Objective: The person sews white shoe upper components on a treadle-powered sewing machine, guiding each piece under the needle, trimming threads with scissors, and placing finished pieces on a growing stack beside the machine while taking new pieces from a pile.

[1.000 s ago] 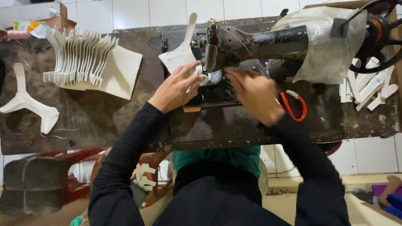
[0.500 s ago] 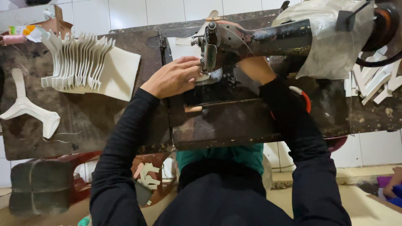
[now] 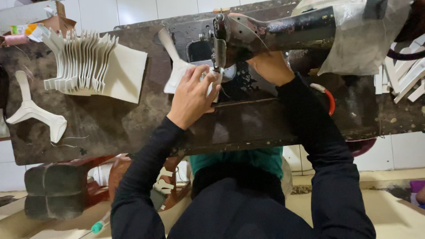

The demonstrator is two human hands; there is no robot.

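Observation:
A white, flat shaped piece lies on the bed of an old black sewing machine, one narrow arm of it pointing away from me. My left hand rests on this piece, fingers spread, fingertips pressing it down right beside the needle. My right hand reaches under the machine's arm on the right of the needle. Its fingers are hidden behind the machine head, so what they touch cannot be seen.
A fanned stack of similar white pieces stands at the left of the dark worn table, and a single three-armed piece lies nearer the left edge. Red-handled scissors lie by my right forearm. More white strips sit far right.
My right hand has moved from the front of the machine bed to under the machine's arm. My left hand has stayed on the white piece and shifted toward the needle.

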